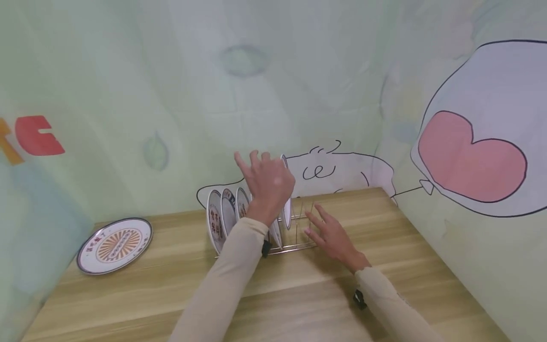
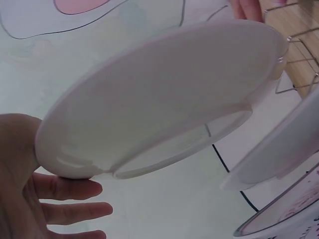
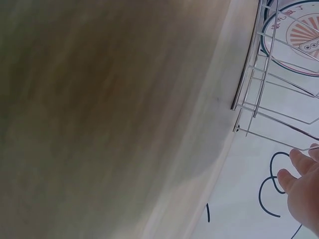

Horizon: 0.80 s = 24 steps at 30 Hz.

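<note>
My left hand [image 1: 271,183] is raised above the wire dish rack [image 1: 295,248] and pinches a white plate [image 2: 164,89] at its rim. In the left wrist view the plate shows its pale underside and foot ring, tilted, with the fingers [image 2: 75,213] spread below the edge. In the head view the hand and forearm partly cover this plate. At the rack's right end is my right hand [image 1: 335,240], fingers loosely extended beside the wires; whether they touch the wires I cannot tell. Several patterned plates [image 1: 215,221] stand on edge in the rack's left part.
A plate with an orange sunburst pattern [image 1: 117,246] lies on the wooden table [image 1: 171,285] at the left. Another plate [image 1: 277,235] leans in the rack beneath the left hand. A printed cloth wall [image 1: 183,95] closes off the back and sides.
</note>
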### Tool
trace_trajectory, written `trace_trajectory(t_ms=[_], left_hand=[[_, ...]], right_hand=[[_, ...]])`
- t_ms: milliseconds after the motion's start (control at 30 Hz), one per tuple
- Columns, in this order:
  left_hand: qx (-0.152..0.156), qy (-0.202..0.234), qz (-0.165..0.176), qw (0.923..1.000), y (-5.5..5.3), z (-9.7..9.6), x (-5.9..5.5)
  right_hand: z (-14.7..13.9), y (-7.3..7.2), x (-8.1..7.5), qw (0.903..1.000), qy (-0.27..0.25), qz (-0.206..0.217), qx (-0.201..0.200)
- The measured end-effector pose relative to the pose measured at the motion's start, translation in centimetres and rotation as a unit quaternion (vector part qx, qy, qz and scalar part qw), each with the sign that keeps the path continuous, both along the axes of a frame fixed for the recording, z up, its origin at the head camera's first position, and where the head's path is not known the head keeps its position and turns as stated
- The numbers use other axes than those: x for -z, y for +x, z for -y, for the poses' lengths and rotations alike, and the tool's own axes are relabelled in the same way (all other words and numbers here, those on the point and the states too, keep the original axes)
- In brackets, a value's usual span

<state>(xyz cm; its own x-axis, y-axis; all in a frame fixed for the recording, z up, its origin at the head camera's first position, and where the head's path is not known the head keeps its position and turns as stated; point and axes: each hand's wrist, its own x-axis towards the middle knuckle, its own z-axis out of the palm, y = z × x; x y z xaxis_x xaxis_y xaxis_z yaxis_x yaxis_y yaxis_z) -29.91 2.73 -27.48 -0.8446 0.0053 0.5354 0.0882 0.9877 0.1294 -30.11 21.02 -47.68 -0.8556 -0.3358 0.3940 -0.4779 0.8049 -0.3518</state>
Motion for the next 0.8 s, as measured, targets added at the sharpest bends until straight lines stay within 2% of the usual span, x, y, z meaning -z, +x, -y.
trace_trajectory(t_ms=[200, 367, 533, 800], left_hand=[[-0.001, -0.029, 0.003, 0.9996, -1.1, -0.6, 1.4], [-0.003, -0.051, 0.026, 0.9984, -1.8, -1.1, 2.6], [-0.018, -0.082, 0.051, 0.9951, -2.6, -1.1, 4.2], [-0.014, -0.11, 0.073, 0.9912, -3.3, -2.1, 6.4]], right_hand=[[0.0, 0.1, 0.1, 0.9999, -0.01, -0.013, -0.005], [0.1, 0.2, 0.1, 0.9999, -0.013, -0.007, -0.003], [0.1, 0.2, 0.0, 0.9999, -0.011, 0.004, -0.001], [0.0, 0.3, 0.2, 0.9998, -0.02, 0.002, 0.002]])
